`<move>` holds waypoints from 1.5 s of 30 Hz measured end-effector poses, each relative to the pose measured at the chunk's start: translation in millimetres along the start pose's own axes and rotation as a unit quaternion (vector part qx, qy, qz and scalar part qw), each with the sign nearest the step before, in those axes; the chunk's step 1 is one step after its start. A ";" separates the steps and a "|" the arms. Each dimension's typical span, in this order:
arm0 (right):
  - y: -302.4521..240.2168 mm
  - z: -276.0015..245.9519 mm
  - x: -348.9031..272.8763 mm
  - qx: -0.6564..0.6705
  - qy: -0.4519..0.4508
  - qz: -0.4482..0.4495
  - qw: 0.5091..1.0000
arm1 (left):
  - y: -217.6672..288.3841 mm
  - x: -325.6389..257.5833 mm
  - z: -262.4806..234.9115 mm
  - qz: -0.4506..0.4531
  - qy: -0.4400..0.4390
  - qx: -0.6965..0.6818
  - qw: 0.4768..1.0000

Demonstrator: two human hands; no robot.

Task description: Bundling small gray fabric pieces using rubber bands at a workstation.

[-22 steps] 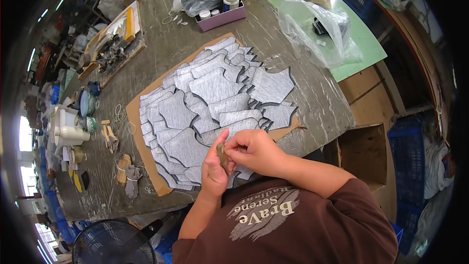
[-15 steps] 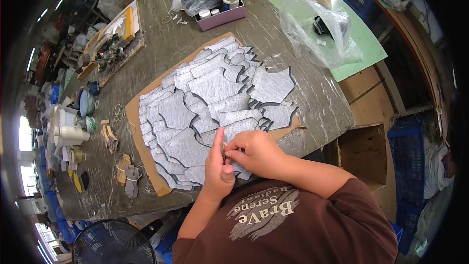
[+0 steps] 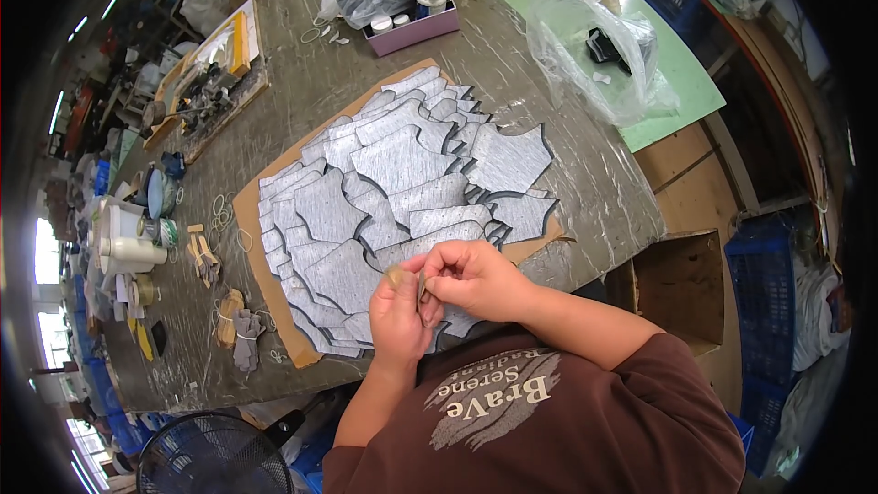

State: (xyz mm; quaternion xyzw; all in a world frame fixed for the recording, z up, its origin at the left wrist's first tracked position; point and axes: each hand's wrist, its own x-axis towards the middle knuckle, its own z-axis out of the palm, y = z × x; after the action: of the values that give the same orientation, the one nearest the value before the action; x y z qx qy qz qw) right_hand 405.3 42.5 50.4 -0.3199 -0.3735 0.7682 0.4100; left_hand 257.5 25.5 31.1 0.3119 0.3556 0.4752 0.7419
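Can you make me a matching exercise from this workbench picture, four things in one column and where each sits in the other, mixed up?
Things:
1. grey cut pieces
2. purple tray of jars
3. clear plastic bag
4. floor fan

Places:
A. on the green mat at the table's right end
B. below the table's near edge, left of the person
C. fanned out on the brown cardboard sheet
D. at the table's far side, beside a dark bag

Pairs: 1-C, 2-D, 3-A, 4-B
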 end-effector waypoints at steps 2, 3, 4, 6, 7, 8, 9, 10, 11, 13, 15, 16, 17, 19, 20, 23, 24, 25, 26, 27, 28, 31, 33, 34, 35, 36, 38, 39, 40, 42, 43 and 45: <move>0.7 -6.5 0.1 -0.021 0.014 -0.046 0.999 | -0.3 4.4 -3.0 0.056 0.128 0.054 0.989; 11.4 -14.4 3.1 -0.050 0.010 -0.062 0.997 | 4.8 3.6 -3.9 0.088 0.107 0.035 0.990; 12.0 -15.5 2.6 -0.002 -0.002 -0.077 0.997 | 10.2 2.6 -11.9 0.092 0.102 0.084 0.987; 22.1 -26.8 1.8 -0.033 -0.048 -0.076 0.995 | 25.6 8.4 -4.5 0.275 -0.014 0.427 0.861; 23.1 -25.6 0.0 -0.033 -0.048 -0.075 0.995 | 32.5 10.2 -0.7 0.274 -0.013 0.427 0.862; 25.0 -23.1 -3.1 0.001 -0.051 -0.009 0.999 | 38.1 12.3 3.0 0.278 -0.085 0.469 0.834; 25.5 -21.8 -5.3 0.036 -0.054 0.057 0.996 | 40.6 14.0 4.4 0.279 -0.158 0.506 0.800; 21.6 -18.9 -5.4 0.035 -0.054 0.057 0.996 | 41.3 14.7 2.2 0.280 -0.158 0.507 0.800; 14.7 -14.7 -6.6 0.150 -0.001 0.023 0.988 | 40.0 15.2 -1.2 0.286 -0.139 0.488 0.813; 0.9 -22.1 -7.5 0.289 0.068 -0.037 0.954 | 36.4 13.7 -14.9 0.265 -0.055 0.446 0.853; 2.0 -58.0 -8.3 0.331 0.096 -0.103 0.933 | 42.1 16.0 -22.9 0.199 0.023 0.393 0.897; 0.3 -67.5 -9.0 0.371 0.118 -0.167 0.906 | 43.1 18.3 -24.1 0.132 0.104 0.337 0.926; -0.6 -71.0 -15.2 0.241 0.177 -0.174 0.938 | 45.2 19.9 -19.9 0.098 0.142 0.324 0.930; 2.7 -67.1 -26.6 -0.294 0.272 -0.248 0.882 | 45.4 24.7 -14.0 0.071 0.146 0.324 0.932; 5.8 -63.1 -25.6 -0.429 0.225 -0.340 0.806 | 44.6 27.7 -11.2 0.046 0.151 0.324 0.933; 21.9 -60.0 -29.7 -0.662 0.140 -0.301 0.672 | 41.7 39.1 -9.8 0.033 0.114 0.348 0.930; 31.8 -64.1 -26.6 -0.680 0.153 -0.304 0.650 | 41.7 42.3 -11.6 0.014 0.094 0.380 0.920; 32.6 -64.3 -26.0 -0.690 0.149 -0.302 0.640 | 41.4 42.8 -16.7 0.006 0.085 0.392 0.916; 33.3 -64.7 -25.6 -0.700 0.146 -0.301 0.631 | 41.4 43.3 -16.6 0.004 0.086 0.394 0.915; 33.8 -65.2 -25.3 -0.699 0.146 -0.300 0.632 | 41.5 43.9 -16.2 0.004 0.085 0.397 0.914; 34.1 -65.6 -24.9 -0.700 0.146 -0.299 0.632 | 41.7 44.8 -15.9 0.003 0.084 0.401 0.912; 34.8 -66.0 -24.9 -0.703 0.144 -0.298 0.629 | 41.5 46.6 -14.0 -0.002 0.083 0.411 0.908; 35.6 -66.5 -25.3 -0.704 0.143 -0.298 0.629 | 40.8 48.1 -12.5 -0.007 0.090 0.418 0.904; 36.0 -66.6 -26.5 -0.710 0.135 -0.289 0.628 | 40.7 48.5 -12.2 -0.012 0.096 0.423 0.901; 36.2 -66.6 -27.2 -0.716 0.127 -0.280 0.627 | 39.6 48.9 -13.7 -0.007 0.094 0.424 0.901; 35.8 -66.4 -27.2 -0.716 0.127 -0.279 0.627 | 39.7 49.2 -13.3 -0.007 0.094 0.424 0.901; 35.0 -66.4 -27.1 -0.713 0.125 -0.288 0.627 | 40.1 50.2 -12.0 -0.017 0.100 0.425 0.899; 35.1 -66.5 -27.1 -0.717 0.124 -0.292 0.620 | 39.7 50.3 -12.5 -0.017 0.100 0.426 0.899; 34.9 -66.5 -26.9 -0.717 0.124 -0.292 0.621 | 39.1 50.3 -13.5 -0.017 0.099 0.426 0.899; 34.4 -66.4 -26.6 -0.719 0.124 -0.300 0.615 | 38.9 50.5 -14.0 -0.017 0.099 0.427 0.899; 35.4 -67.1 -25.7 -0.715 0.125 -0.306 0.616 | 39.0 50.6 -13.9 -0.019 0.096 0.430 0.898; 34.9 -66.7 -25.7 -0.716 0.124 -0.304 0.616 | 38.2 50.8 -15.3 -0.016 0.094 0.440 0.893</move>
State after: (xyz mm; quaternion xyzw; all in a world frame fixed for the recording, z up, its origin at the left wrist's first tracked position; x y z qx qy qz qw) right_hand 456.7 27.5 -8.5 -0.4722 -0.8264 0.0416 0.3040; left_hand 241.5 88.0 41.5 0.5549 0.6014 0.2847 0.4994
